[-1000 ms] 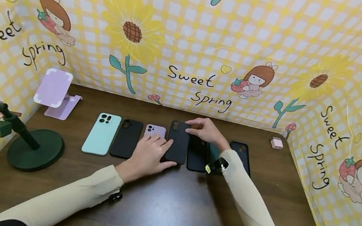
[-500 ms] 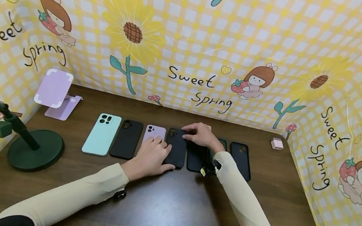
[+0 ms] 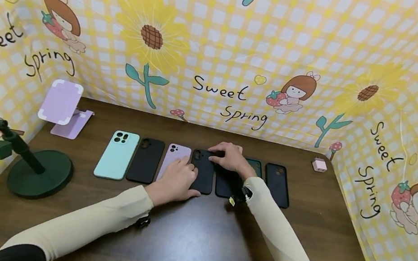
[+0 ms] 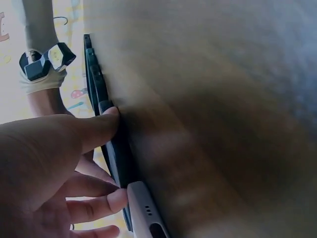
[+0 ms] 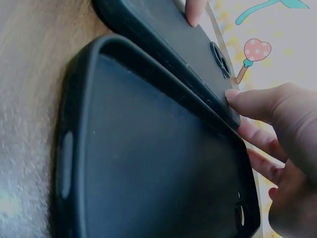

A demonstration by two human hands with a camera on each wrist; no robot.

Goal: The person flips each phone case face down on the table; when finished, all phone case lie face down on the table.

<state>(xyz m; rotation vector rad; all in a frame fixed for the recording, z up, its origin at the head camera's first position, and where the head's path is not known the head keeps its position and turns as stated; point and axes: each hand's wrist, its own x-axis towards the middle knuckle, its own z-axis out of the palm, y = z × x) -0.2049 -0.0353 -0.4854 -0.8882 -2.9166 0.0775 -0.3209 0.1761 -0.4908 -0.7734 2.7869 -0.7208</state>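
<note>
A dark phone case (image 3: 201,179) lies back side up in a row on the wooden table. My left hand (image 3: 176,178) holds its near left corner, the thumb at the near edge and the fingers along its left side; in the left wrist view a light purple phone or case (image 4: 143,206) touches those fingers. At the far right corner, my right hand (image 3: 231,157) pinches the same dark case, its thumb (image 5: 242,99) on the back near the camera ring. Beside it, an upturned black case (image 5: 143,153) shows its hollow inside; my right hand partly covers it in the head view.
Left of the hands lie a mint case (image 3: 116,154) and a black case (image 3: 145,160). A green case (image 3: 254,166) and another black one (image 3: 277,185) lie right. Stands (image 3: 39,174) (image 3: 60,102) occupy the left; a pink charger (image 3: 319,165) sits far right.
The dark case, earlier farther back and slightly raised, has come toward me and down into line with the row. My right hand moved with it; my left hand shifted slightly right.
</note>
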